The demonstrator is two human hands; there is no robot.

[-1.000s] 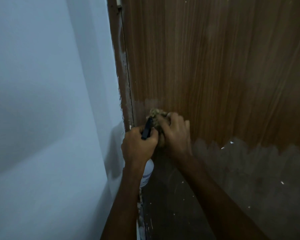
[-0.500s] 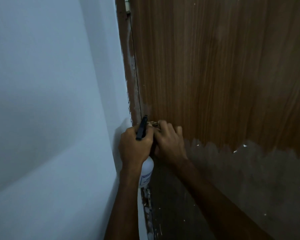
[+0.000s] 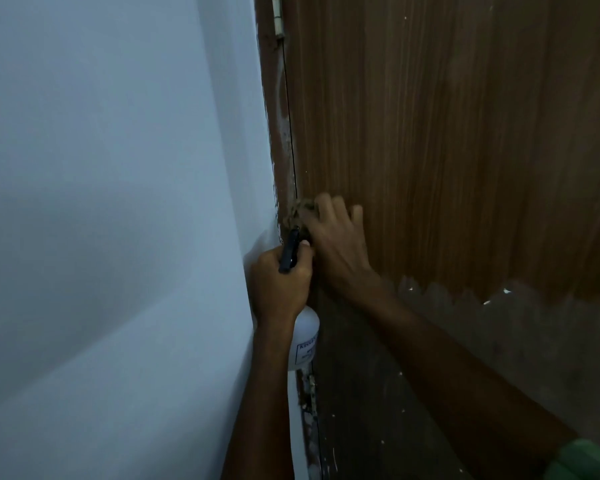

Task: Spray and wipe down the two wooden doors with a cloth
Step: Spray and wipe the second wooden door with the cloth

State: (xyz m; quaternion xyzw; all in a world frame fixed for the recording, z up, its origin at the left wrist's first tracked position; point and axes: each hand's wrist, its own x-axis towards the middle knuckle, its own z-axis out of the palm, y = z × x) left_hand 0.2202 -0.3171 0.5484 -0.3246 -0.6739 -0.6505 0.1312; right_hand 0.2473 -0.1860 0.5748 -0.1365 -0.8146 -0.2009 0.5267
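A brown wooden door [image 3: 447,133] fills the right half of the view; its lower part is dull grey and flecked with white. My right hand [image 3: 336,240] presses a crumpled brownish cloth [image 3: 300,211] against the door's hinge-side edge, fingers spread over the cloth. Just below it, my left hand [image 3: 281,282] grips a white spray bottle [image 3: 303,341] by its neck, the black trigger head [image 3: 289,251] sticking up past the thumb. The cloth is mostly hidden under my fingers.
A pale blue-white wall [image 3: 101,202] takes up the left half. The brown door frame [image 3: 274,133] with a metal hinge [image 3: 278,19] runs between wall and door. Paint flakes mark the frame's base [image 3: 307,403].
My right hand with the cloth has slid up the door's hinge edge after dipping lower half a second ago. The left hand keeps its grip on the bottle just below.
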